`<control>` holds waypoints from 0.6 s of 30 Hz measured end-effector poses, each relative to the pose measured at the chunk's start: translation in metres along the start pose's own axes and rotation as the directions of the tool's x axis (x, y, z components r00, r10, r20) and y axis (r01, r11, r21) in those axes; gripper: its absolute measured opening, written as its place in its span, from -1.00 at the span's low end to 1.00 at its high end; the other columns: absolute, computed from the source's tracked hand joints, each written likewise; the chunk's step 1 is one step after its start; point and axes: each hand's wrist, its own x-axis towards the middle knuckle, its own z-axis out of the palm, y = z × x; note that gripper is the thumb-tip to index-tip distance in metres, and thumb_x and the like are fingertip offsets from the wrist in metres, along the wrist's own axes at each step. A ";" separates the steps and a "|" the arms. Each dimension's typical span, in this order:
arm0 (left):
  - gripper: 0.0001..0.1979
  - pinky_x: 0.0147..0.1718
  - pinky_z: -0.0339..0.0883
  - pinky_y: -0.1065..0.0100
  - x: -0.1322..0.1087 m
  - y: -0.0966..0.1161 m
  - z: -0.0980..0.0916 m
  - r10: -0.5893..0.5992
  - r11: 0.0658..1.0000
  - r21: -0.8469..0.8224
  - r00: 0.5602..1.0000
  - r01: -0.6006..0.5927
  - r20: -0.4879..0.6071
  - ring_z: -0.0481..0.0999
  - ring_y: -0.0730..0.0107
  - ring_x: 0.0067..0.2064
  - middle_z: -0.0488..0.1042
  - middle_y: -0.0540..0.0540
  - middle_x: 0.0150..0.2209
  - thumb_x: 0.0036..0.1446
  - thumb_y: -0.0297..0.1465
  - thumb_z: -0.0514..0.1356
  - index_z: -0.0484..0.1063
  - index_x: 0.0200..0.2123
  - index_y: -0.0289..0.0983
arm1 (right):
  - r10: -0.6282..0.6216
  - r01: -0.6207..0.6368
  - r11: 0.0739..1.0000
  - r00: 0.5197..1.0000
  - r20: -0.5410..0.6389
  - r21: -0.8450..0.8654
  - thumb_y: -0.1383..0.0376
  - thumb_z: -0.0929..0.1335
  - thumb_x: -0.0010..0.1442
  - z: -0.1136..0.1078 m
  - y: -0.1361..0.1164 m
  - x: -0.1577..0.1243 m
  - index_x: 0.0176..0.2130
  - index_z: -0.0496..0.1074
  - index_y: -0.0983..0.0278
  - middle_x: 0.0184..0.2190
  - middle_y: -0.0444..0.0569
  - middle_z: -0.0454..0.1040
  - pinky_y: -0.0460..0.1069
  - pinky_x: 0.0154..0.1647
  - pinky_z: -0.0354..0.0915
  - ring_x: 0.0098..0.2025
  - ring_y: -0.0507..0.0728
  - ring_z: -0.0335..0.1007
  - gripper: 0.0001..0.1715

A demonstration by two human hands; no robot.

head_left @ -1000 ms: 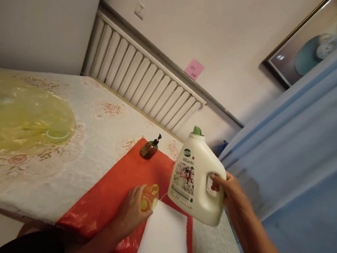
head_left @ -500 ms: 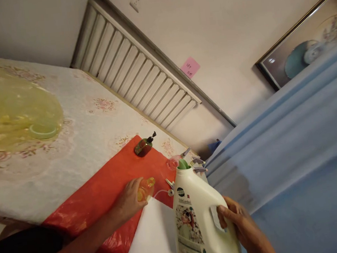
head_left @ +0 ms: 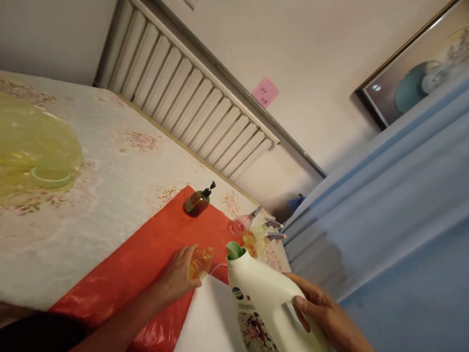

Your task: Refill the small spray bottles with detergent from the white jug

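Note:
My left hand [head_left: 181,272] is closed around a small clear orange bottle [head_left: 202,262] with an open neck, held over the red plastic sheet [head_left: 141,246]. My right hand [head_left: 320,311] grips the handle of a large cream detergent jug [head_left: 262,295], which has a green spout [head_left: 235,250] in its uncapped mouth. The jug stands nearly upright, a little to the right of the orange bottle, with a gap between them. Its lower end runs out of view. A white surface [head_left: 204,334] shows below both.
A dark green pump bottle [head_left: 197,203] stands on the red sheet. Past the jug are a pink bottle [head_left: 240,225] and yellow ones [head_left: 257,239] with grey spray heads. A yellow plastic bag [head_left: 15,142] lies left on the flowered tablecloth [head_left: 114,182]. A blue curtain [head_left: 419,197] hangs right.
The jug has moved left and slightly down, closer to the orange bottle, uncovering the yellow bottles behind it. The left hand keeps its hold almost in place.

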 end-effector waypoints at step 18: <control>-0.38 0.17 0.23 0.09 -0.002 0.026 -0.021 -0.041 0.995 -0.085 0.999 0.042 0.021 0.38 -0.01 0.18 0.44 -0.28 0.12 0.00 -0.14 0.25 0.32 0.12 -0.24 | 0.075 -0.057 0.986 0.992 0.106 -0.156 -0.05 0.41 0.12 -0.008 -0.007 0.025 0.13 0.41 0.28 -0.43 -0.13 0.32 -0.13 -0.61 0.10 -0.55 -0.04 0.10 -0.30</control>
